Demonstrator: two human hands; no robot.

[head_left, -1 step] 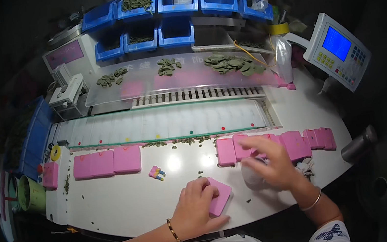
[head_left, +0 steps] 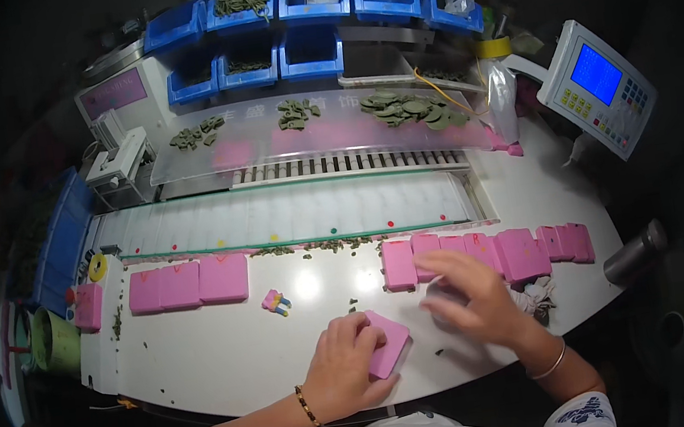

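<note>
Near the front edge of the table (head_left: 231, 360), the left grip (head_left: 345, 360) clasps a pink block (head_left: 392, 344) — right grip (head_left: 485, 296) blurred, closure indeterminable

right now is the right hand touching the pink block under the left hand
No, only the left hand is on the pink block; the right hand is apart, to its right.

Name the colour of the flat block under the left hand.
The flat block is pink, clearest in head view.

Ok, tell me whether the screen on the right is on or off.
On: the screen is lit bright blue.
</note>
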